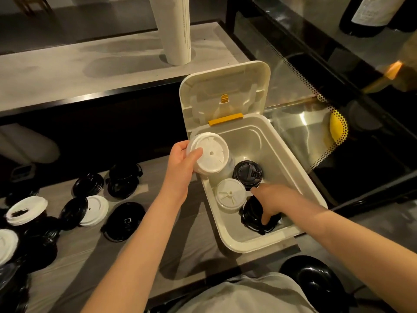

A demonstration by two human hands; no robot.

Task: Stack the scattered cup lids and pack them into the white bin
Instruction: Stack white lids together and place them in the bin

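Observation:
The white bin (pixel 291 177) stands open on the counter, its hinged lid (pixel 225 86) propped up behind. My left hand (pixel 180 163) grips a stack of white cup lids (pixel 208 153) tilted over the bin's left rim. Inside the bin, my right hand (pixel 270 199) curls round a stack of black lids (pixel 252 213) near the front wall. A white lid stack (pixel 231 194) and a black lid stack (pixel 247 173) stand in the bin beside it. Scattered black and white lids (pixel 92 210) lie on the counter to the left.
A tall white roll (pixel 173 30) stands on the grey shelf (pixel 67 71) behind. A glass display case (pixel 327 114) runs along the right of the bin. A black bowl-like object (pixel 311 281) sits at the lower right. More lid piles (pixel 27 211) crowd the far left.

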